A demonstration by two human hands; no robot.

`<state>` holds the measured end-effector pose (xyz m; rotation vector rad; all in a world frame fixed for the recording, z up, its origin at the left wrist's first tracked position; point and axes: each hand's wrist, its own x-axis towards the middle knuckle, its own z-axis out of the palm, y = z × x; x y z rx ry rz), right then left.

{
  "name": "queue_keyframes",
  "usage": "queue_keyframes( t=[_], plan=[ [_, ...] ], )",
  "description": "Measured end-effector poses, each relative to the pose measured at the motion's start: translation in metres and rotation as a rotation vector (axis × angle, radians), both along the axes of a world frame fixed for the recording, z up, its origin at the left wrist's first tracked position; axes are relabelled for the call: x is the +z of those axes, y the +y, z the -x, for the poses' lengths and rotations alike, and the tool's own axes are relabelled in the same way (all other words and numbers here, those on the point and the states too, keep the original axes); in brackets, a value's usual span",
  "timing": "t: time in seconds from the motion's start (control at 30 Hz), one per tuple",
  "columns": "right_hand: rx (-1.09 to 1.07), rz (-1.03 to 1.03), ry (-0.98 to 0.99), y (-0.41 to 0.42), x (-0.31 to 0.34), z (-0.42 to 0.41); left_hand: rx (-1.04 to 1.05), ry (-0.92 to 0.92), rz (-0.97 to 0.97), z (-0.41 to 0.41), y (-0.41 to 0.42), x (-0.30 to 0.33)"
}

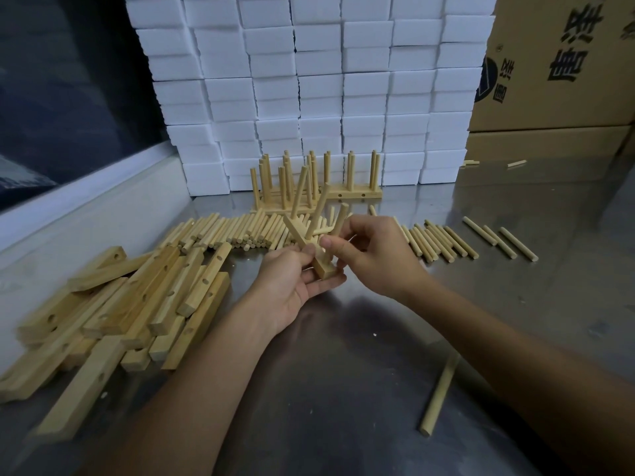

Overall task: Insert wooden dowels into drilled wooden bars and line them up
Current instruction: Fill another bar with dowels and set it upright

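My left hand grips a drilled wooden bar above the middle of the table, the bar tilted away from me with dowels standing out of it. My right hand pinches a wooden dowel at the bar's near end. Loose dowels lie in a row behind my hands, with more dowels to the right. Drilled bars are piled at the left. Finished bars with upright dowels stand lined up at the back.
The metal table has one stray dowel at the near right. Stacked white foam blocks form a wall at the back. Cardboard boxes stand at the back right. A raised white ledge runs along the left.
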<state>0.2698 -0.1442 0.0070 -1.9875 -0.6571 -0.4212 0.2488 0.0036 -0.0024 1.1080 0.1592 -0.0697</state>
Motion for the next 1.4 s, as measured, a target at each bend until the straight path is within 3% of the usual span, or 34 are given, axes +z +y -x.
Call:
queue_keyframes(
  t=[0.5,0.67,1.07,1.17,1.33,1.4],
  plan=[
    [0.032,-0.058,0.023,0.000,-0.004,-0.002,-0.003,0.003,0.002,0.000,-0.001,0.000],
    [0.005,0.164,-0.009,-0.002,-0.016,-0.001,0.056,-0.001,0.037,-0.001,-0.002,0.000],
    [-0.091,0.118,0.031,-0.003,-0.013,-0.006,0.100,-0.046,-0.088,-0.001,-0.011,-0.004],
    [-0.172,0.112,0.083,-0.013,-0.011,-0.015,0.229,-0.091,-0.360,-0.003,-0.007,-0.008],
    [-0.394,0.123,0.176,-0.044,-0.007,-0.042,0.395,-0.332,-1.297,-0.004,0.011,-0.017],
    [-0.466,0.120,0.193,-0.054,-0.006,-0.056,0.338,-0.344,-1.512,-0.003,0.015,-0.020]
  ],
)
